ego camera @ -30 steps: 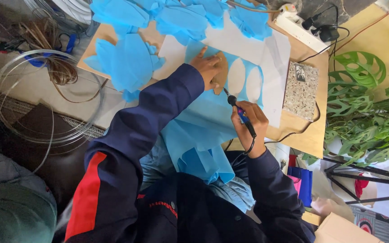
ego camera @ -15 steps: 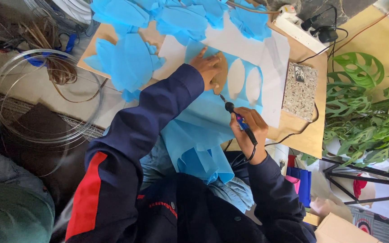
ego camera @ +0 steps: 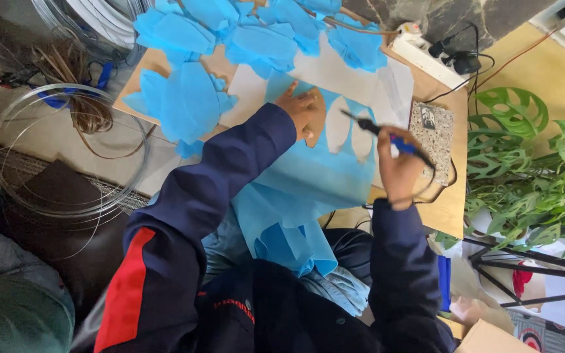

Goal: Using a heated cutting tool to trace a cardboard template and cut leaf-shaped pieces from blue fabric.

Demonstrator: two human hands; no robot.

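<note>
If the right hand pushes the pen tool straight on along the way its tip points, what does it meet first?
Probably the blue sheet with leaf-shaped holes, near the left hand. The tool in the right hand points up-left; the tip's height above the sheet is unclear.

**Packaging and printed items in view**

A cardboard box (ego camera: 492,338) is seen at the bottom right corner, brown, with only its top edge and one flat side showing. Just beside it, at the very edge, a printed sheet (ego camera: 534,335) is partly shown (a round red and dark mark on a pale ground). A small dark rectangular picture or label (ego camera: 428,117) is set on the speckled grey block (ego camera: 431,134) on the wooden table (ego camera: 451,208). No screens are shown.
</note>
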